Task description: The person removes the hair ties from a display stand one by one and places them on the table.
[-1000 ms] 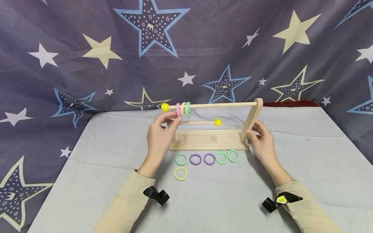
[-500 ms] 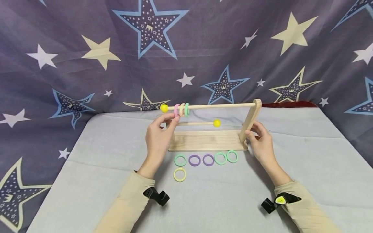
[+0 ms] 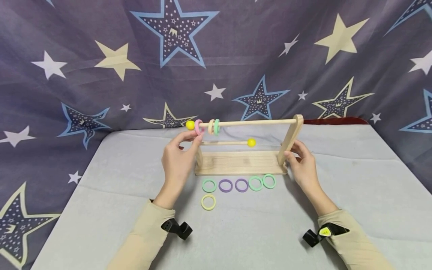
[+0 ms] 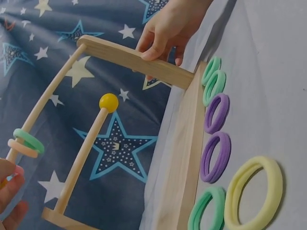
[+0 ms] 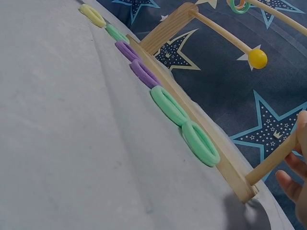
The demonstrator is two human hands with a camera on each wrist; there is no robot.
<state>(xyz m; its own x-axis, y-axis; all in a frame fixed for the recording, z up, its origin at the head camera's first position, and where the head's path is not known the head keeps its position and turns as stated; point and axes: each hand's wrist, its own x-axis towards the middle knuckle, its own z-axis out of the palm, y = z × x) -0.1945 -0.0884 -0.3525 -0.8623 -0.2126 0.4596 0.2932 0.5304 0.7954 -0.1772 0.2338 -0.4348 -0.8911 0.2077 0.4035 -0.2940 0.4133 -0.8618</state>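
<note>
In the head view my left hand [image 3: 177, 159] pinches a pink hair tie [image 3: 197, 127] threaded on the upper rod [image 3: 256, 122] of a wooden stand, close to the yellow end ball [image 3: 190, 125]. A peach hair tie [image 3: 210, 127] and a green hair tie [image 3: 216, 127] hang on that rod, just right of the pink one. My right hand [image 3: 303, 165] grips the stand's right upright [image 3: 291, 138], thumb on the near side. The lower rod [image 3: 226, 143] bears no hair tie and ends in a yellow ball [image 3: 251, 142]. Fingers partly cover the pink tie in the left wrist view.
Before the stand's base [image 3: 241, 163] lies a row of green and purple hair ties [image 4: 207, 158] on the grey cloth [image 3: 256, 232]. One yellow hair tie [image 4: 276, 191] lies nearer the front. Behind hangs a star-patterned curtain [image 3: 236, 45].
My left hand has moved left along the upper rod, drawing the pink hair tie away from the peach one towards the end ball. The right hand keeps its grip on the upright.
</note>
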